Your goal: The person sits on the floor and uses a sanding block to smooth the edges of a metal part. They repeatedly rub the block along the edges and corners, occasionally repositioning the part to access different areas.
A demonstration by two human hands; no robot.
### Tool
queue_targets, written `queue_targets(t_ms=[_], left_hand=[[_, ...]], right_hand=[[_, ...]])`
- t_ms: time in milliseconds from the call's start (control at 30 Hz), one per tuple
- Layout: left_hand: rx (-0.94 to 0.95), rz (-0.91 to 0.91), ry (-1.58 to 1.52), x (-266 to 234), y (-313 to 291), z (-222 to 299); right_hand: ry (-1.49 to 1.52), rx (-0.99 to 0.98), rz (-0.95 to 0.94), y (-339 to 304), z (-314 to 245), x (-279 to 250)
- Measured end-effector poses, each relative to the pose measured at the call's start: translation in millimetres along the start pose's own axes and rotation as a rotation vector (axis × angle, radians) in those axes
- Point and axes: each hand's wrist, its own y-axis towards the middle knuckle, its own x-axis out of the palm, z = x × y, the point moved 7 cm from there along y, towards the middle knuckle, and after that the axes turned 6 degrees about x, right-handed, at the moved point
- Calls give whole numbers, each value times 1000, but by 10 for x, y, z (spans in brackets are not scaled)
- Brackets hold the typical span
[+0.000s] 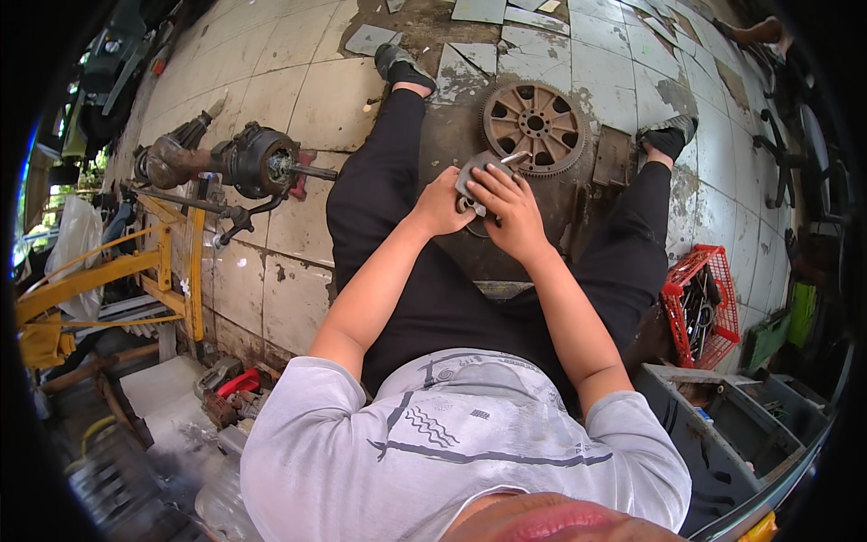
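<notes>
Your left hand (438,206) gripping the grey rounded metal part (473,168), fingers curled; your right hand (513,212) bent over it, fingers slightly spread

The 2 hands (513,210) hold a grey metal part (476,166) near a rusty toothed wheel (536,136).

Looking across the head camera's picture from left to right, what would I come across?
White plastic bag, greasy axle assembly, the person's left hand, big toothed wheel, rusty rectangular metal piece, red basket, bright green object.
</notes>
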Motion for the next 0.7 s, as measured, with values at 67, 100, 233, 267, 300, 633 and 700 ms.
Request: queue_targets(t_ms=[67, 100, 233, 267, 300, 633, 700], left_hand=[[42, -35, 43, 20, 24, 18], [63, -47, 69, 29, 52, 6], [-27, 32, -43, 38, -20, -111], [-22, 38, -81, 34, 0, -127], [-20, 41, -124, 41, 9, -122], [145, -30, 25, 87, 20, -123], [131, -36, 33, 71, 40, -42]], right_hand=[[-18, -2, 98, 59, 147, -8], [-34, -35, 97, 33, 119, 13], [-74, -118, 102, -66, -53, 28], [-62, -99, 115, -42, 26, 21], [-51, -76, 124, -38, 95, 12], [-100, 21, 143, 6, 243, 77], [-104, 35, 144, -18, 307, 101]])
